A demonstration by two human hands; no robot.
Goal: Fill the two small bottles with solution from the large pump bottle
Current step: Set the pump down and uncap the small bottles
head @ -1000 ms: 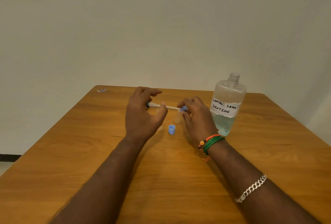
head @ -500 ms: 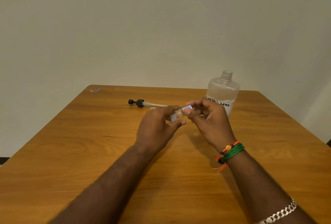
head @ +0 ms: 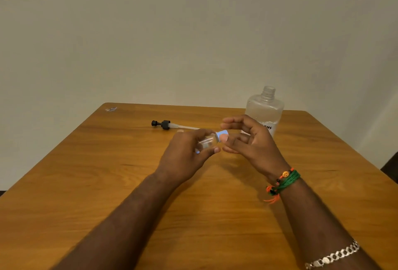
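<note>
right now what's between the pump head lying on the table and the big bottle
In the head view, between the pump head and the big bottle is the raised right hand, touching the blue cap of the small bottle.

Blue cap (head: 223, 134), black pump head (head: 163, 124)

One head-worn camera looks forward and down across the wooden table (head: 90, 183), near the forearms, facing the far wall (head: 193, 32).

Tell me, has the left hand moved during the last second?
Yes. The left hand came off the pump head, rightward toward the solution bottle and nearer the person; it now holds a small bottle.
</note>
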